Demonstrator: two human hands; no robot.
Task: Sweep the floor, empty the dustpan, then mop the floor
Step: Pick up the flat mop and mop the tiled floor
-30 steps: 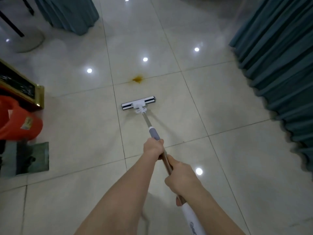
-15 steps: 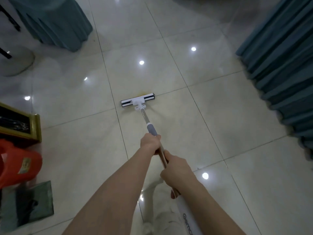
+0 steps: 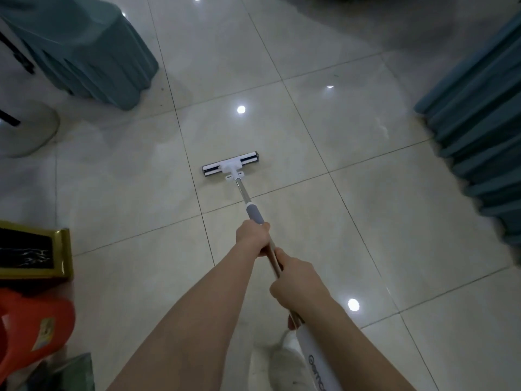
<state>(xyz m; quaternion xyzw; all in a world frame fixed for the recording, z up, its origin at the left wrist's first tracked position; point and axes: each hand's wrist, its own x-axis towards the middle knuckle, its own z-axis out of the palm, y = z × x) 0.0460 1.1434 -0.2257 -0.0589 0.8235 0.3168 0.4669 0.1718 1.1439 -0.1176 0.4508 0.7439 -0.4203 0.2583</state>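
While we grip the pole (image 3: pixel 244 194) with both hands, the left hand (image 3: pixel 252 238) closed round it just below the grey sleeve and the right hand (image 3: pixel 296 283) closed round it nearer to us, the mop head (image 3: pixel 230 164) lies flat on the tiled floor (image 3: pixel 366 221) in the middle of the scene, beside a grout line. Our chief worry is footing: the tiles are glossy and, we judge, damp, and our white shoe (image 3: pixel 284 359) stands on them right under the pole's near end, so a hurried step could slide. A wide stroke to the far left could snag the hem of the teal table cloth (image 3: pixel 84 52) or knock the round stand base (image 3: pixel 25 131). One to the right could drag the pleated teal drape (image 3: pixel 479 136) and wet it. Drawing the pole back sharply might swing our left elbow into the red bucket (image 3: pixel 31 325) at near left and tip it. We see only that bucket's outer wall and a label, so we cannot tell what it holds. Just beyond it sits a gold-edged box (image 3: pixel 63 255) with a dark, pale-veined top, and we cannot tell whether that is a lid or an opening.
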